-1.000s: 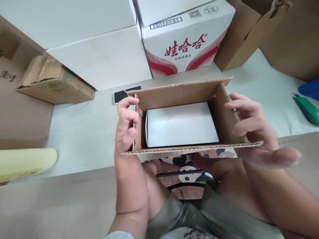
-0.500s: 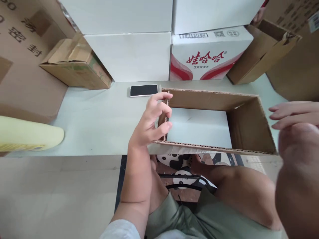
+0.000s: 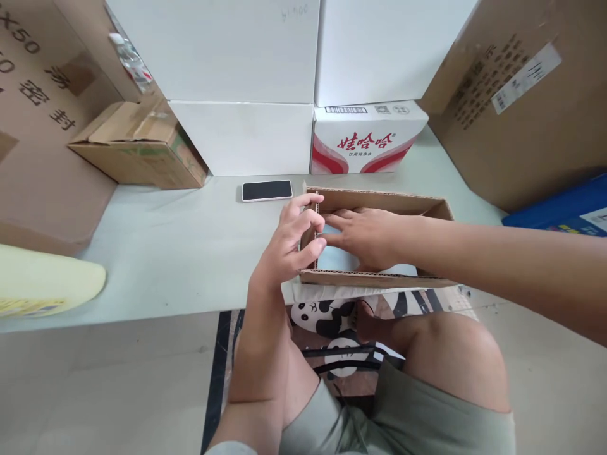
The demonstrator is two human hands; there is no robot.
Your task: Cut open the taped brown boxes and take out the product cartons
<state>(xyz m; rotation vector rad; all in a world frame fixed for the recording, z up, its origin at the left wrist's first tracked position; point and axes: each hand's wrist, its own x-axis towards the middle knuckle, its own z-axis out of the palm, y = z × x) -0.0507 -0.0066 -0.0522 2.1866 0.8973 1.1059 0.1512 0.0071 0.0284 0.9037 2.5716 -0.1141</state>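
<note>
In front of me on the table stands an uncovered cardboard box (image 3: pixel 377 278), with a pale flat bottom partly visible inside. My left hand (image 3: pixel 291 243) is at its left end, fingers curled over the short wall and holding it. My right hand (image 3: pixel 367 237) reaches into the box from the right. Its fingers are spread and flat, pointing at the left wall, and nothing shows in its grip. The palm side and whatever lies directly beneath it are hidden.
A phone (image 3: pixel 267 190) lies behind my left hand. White cartons, one with red print (image 3: pixel 365 144), line the back. A small brown box (image 3: pixel 142 148), a pale yellow bottle (image 3: pixel 47 278), a large carton (image 3: pixel 516 95) and a blue object (image 3: pixel 564 205) stand around.
My right hand has moved left from beyond the box into it. My left hand keeps its place. The narrow brown box at the back right is gone, and the blue object shows now.
</note>
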